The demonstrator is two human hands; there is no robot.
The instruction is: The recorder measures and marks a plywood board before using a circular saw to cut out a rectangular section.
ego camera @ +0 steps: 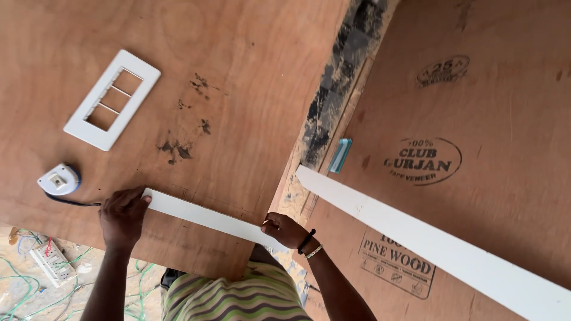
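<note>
A short white strip (202,217) lies flat on the near edge of a plywood sheet (238,77). My left hand (123,217) presses down on the strip's left end. My right hand (285,230), with a dark band and a bracelet at the wrist, pinches the strip's right end at the sheet's corner. A white tape measure (59,179) with a dark strap sits just left of my left hand. A white switch plate frame (112,99) with three openings lies farther up on the sheet.
A long white strip (428,244) runs diagonally across a second plywood sheet (505,107) at the right. A small teal block (341,155) lies near its upper end. Below left, a white socket box (52,260) and green wires (137,297) lie on the floor.
</note>
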